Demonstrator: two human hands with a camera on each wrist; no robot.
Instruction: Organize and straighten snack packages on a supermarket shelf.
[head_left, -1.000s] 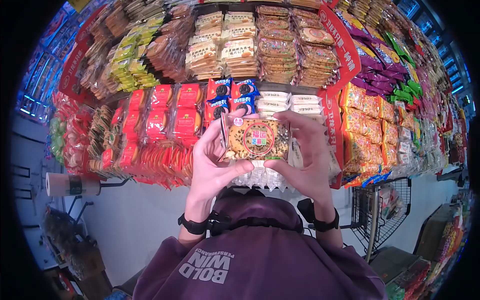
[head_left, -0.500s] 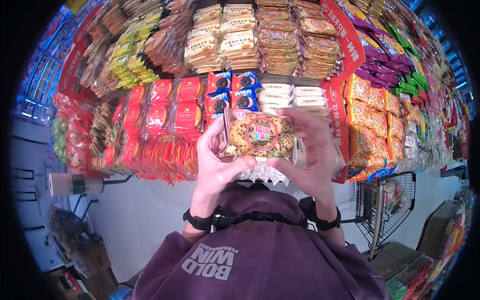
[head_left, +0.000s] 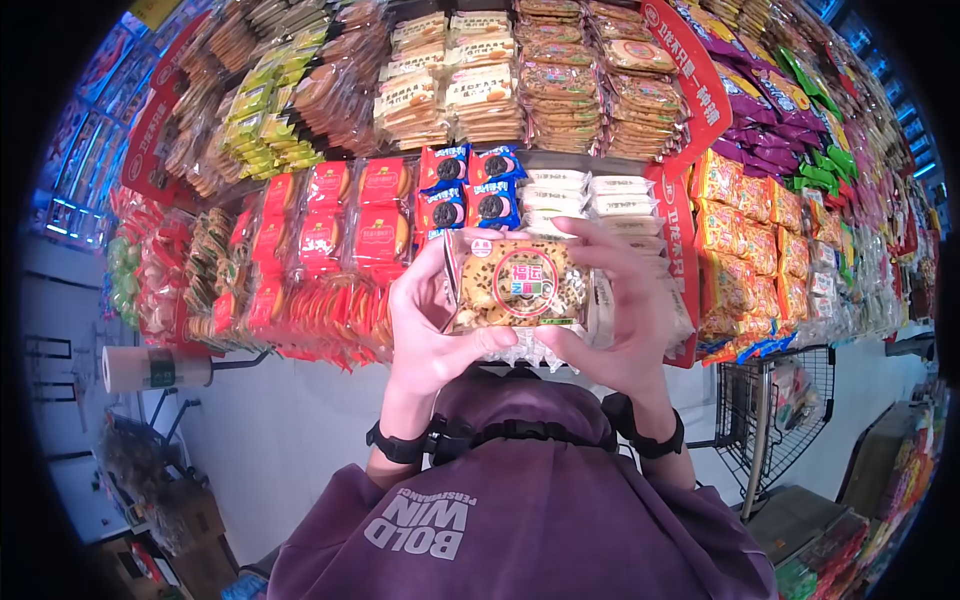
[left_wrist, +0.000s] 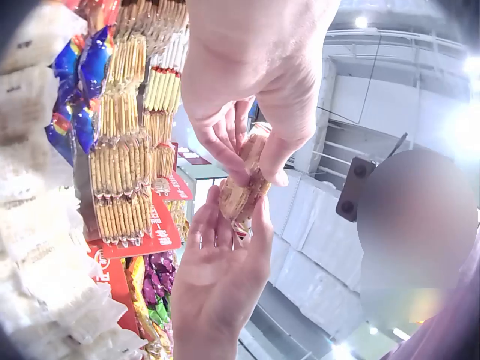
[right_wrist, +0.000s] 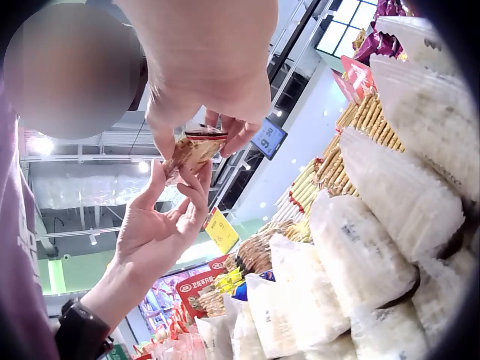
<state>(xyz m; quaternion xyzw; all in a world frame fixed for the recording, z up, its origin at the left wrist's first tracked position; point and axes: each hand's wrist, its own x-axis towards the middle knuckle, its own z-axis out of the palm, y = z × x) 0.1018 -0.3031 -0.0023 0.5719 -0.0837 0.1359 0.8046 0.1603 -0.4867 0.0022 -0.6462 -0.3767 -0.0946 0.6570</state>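
Both hands hold a clear-wrapped biscuit pack (head_left: 520,285) in front of the chest, its round pink-and-red label facing up in the head view. Dark seeds dot the biscuit's pale surface. The left hand (head_left: 428,335) grips the pack's left end, thumb along the near edge and fingers behind. At the opposite end, the right hand (head_left: 625,330) pinches it with its thumb on the near edge and fingers at the far edge. The left wrist view shows the pack (left_wrist: 246,180) edge-on, between the fingers and thumbs of both hands.
A tiered snack display spreads ahead: red-labelled biscuit packs (head_left: 380,235), blue cookie packs (head_left: 490,205), white packets (head_left: 625,205) and orange bags (head_left: 725,215). Red printed boards (head_left: 683,260) divide the sections. A wire cart (head_left: 780,410) stands at right; a bag roll (head_left: 155,368) is at left.
The pack stays in both hands. It rose slightly in the head view and tilted, then came down a little again. Both hands keep their hold.
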